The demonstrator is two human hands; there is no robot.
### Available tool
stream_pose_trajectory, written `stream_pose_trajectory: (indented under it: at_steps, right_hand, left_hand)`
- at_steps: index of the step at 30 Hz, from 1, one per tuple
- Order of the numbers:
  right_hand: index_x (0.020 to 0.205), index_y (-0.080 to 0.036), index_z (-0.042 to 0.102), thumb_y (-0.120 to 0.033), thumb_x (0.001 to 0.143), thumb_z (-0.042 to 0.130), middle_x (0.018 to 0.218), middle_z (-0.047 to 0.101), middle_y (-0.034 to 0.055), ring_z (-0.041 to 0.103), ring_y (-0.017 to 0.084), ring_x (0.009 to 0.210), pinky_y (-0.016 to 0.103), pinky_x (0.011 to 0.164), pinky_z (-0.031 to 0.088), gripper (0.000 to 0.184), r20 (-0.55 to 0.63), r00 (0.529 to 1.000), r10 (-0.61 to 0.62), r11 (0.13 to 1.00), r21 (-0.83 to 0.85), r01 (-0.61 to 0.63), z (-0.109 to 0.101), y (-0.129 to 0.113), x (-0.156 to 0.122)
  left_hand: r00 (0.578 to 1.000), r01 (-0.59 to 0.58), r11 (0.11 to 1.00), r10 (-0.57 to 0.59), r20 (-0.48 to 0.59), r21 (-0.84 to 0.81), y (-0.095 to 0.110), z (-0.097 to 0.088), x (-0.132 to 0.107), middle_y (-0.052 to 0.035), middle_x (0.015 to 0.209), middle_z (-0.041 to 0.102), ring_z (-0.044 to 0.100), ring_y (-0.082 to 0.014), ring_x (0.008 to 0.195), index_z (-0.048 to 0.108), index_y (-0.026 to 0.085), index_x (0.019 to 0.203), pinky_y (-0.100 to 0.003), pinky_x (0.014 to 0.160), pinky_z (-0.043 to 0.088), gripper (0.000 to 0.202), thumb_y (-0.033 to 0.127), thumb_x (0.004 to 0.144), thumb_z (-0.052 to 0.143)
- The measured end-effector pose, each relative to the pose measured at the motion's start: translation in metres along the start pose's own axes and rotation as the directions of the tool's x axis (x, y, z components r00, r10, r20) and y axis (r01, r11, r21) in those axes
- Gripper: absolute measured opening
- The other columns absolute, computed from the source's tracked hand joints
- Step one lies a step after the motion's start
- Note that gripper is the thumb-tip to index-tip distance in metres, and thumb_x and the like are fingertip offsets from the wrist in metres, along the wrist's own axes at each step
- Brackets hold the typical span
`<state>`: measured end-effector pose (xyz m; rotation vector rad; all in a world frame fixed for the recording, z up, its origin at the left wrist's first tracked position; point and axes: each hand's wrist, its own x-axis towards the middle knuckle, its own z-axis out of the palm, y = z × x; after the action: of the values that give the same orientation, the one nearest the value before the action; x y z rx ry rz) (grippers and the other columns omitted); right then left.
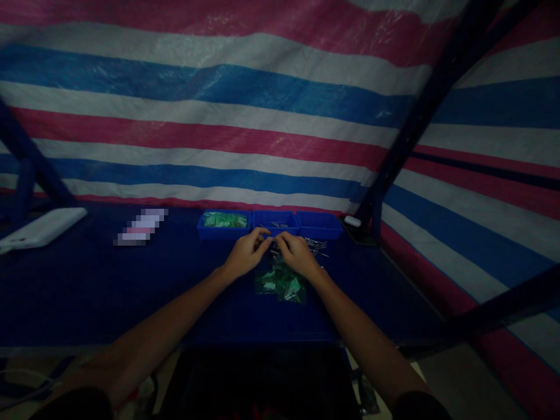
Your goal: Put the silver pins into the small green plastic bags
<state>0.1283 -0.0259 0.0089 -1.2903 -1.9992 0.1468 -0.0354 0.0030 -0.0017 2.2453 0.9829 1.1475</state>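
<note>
My left hand (247,251) and my right hand (297,252) meet over the table, thumbs and forefingers pinched close together. Between their fingertips is a small greyish piece, too small and dark to name. Just below the hands lie small green plastic bags (282,284) with thin metal pieces and pale bits showing in them. Beside my right hand is a loose pile of thin metal pins (318,246). A few more dark small parts lie under the fingers, partly hidden.
Behind the hands stand a blue bin of green packets (225,220), a middle blue bin (275,219) with a few metal pieces, and a right blue bin (318,221). A white device (46,228) lies left; a white case (352,221) sits right, near a dark frame post (411,116).
</note>
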Motion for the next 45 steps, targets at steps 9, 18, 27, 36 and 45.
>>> stream_pose_trajectory:
  at_steps: [9, 18, 27, 36, 45]
  right_hand:
    - [0.086, -0.019, 0.055, -0.033, 0.088, 0.038, 0.061, 0.054, -0.0013, 0.050, 0.011, 0.054, 0.021, 0.054, 0.031, 0.022, 0.010, 1.000, 0.019, 0.999, 0.041, -0.019, 0.0005, 0.0017, -0.0001]
    - [0.109, -0.020, 0.046, -0.028, 0.079, 0.051, 0.061, 0.048, -0.0050, 0.048, 0.011, 0.054, 0.021, 0.054, 0.034, 0.031, 0.011, 1.000, 0.004, 0.995, 0.102, -0.006, 0.0024, 0.0028, -0.0014]
    - [0.085, -0.019, 0.055, -0.031, 0.085, 0.044, 0.066, 0.057, -0.0003, 0.051, 0.011, 0.058, 0.021, 0.058, 0.035, 0.017, -0.009, 1.000, -0.026, 0.999, 0.019, 0.026, 0.0027, 0.0000, -0.0003]
    - [0.078, -0.017, 0.057, -0.031, 0.086, 0.042, 0.065, 0.058, 0.0012, 0.051, 0.012, 0.057, 0.022, 0.057, 0.033, 0.023, -0.056, 0.998, 0.025, 1.000, 0.019, -0.024, 0.0001, -0.0001, 0.0008]
    - [0.104, -0.018, 0.052, -0.035, 0.081, 0.050, 0.062, 0.053, -0.0022, 0.051, 0.012, 0.056, 0.022, 0.055, 0.035, 0.029, -0.006, 1.000, 0.014, 0.996, 0.093, -0.013, 0.0003, 0.0021, -0.0002]
  left_hand:
    - [1.000, -0.023, 1.000, 0.023, 0.012, 0.019, -0.0005, 0.0005, -0.0006, 0.0013, 0.066, 0.056, 0.053, -0.0102, 0.057, 0.053, 0.017, 0.094, -0.020, 0.053, 0.039, 0.021, 0.033, 0.085, 0.042]
    - [1.000, 0.000, 0.999, -0.001, 0.023, 0.053, -0.0035, -0.0030, 0.0006, 0.0026, 0.061, 0.054, 0.050, -0.0098, 0.054, 0.052, 0.016, 0.078, -0.020, 0.054, 0.036, 0.027, 0.034, 0.088, 0.034]
    - [0.997, 0.007, 1.000, -0.007, 0.071, 0.000, -0.0058, -0.0021, 0.0001, 0.0018, 0.061, 0.052, 0.050, -0.0098, 0.055, 0.053, 0.016, 0.080, -0.020, 0.054, 0.038, 0.031, 0.035, 0.089, 0.030]
    - [0.999, -0.025, 0.999, 0.027, 0.044, -0.040, -0.0048, 0.0014, -0.0004, 0.0031, 0.068, 0.052, 0.048, -0.0077, 0.051, 0.049, 0.018, 0.101, -0.019, 0.050, 0.038, 0.025, 0.034, 0.082, 0.047]
    - [0.999, -0.005, 1.000, 0.005, 0.048, 0.007, -0.0038, -0.0010, -0.0005, 0.0036, 0.060, 0.052, 0.049, -0.0091, 0.050, 0.051, 0.016, 0.095, -0.019, 0.048, 0.035, 0.023, 0.034, 0.086, 0.041]
